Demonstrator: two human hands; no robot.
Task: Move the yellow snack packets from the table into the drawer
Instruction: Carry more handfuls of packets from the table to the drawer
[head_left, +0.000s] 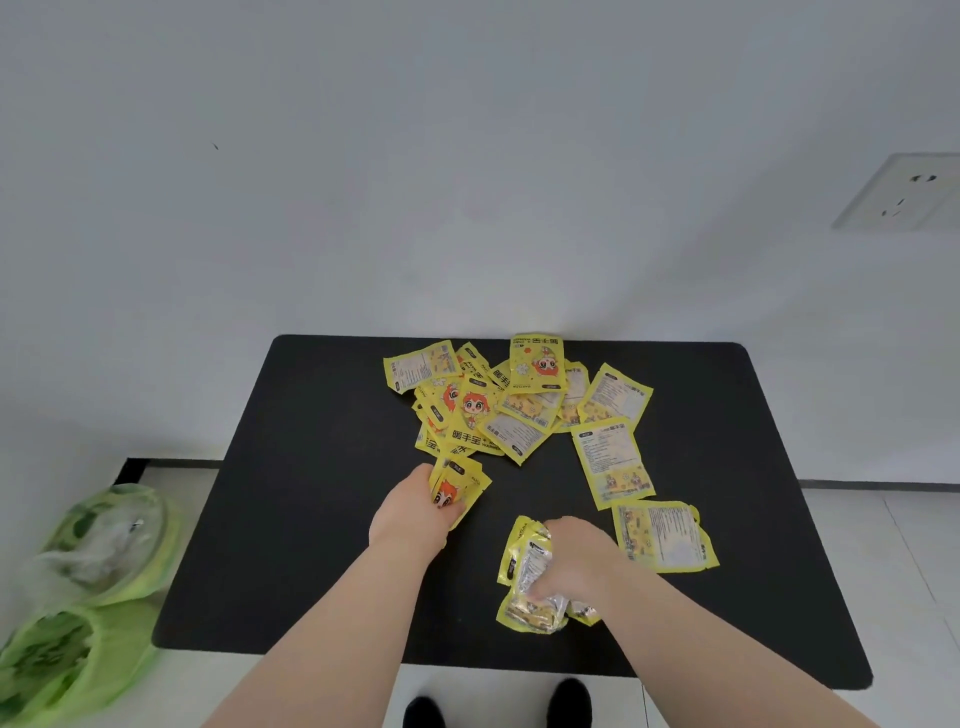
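Observation:
Several yellow snack packets (498, 405) lie in a loose heap at the far middle of the black table (291, 519). My left hand (415, 512) grips a few packets (460, 483) just in front of the heap. My right hand (576, 561) clutches a crumpled bunch of packets (527, 577) near the table's front. Two single packets lie face down to the right, one (613, 467) farther back and one (665, 535) beside my right hand. No drawer is in view.
Green plastic bags (88, 587) sit on the floor left of the table. A white wall stands right behind the table, with a socket (904, 192) at the upper right. My shoes (498, 706) show below the front edge.

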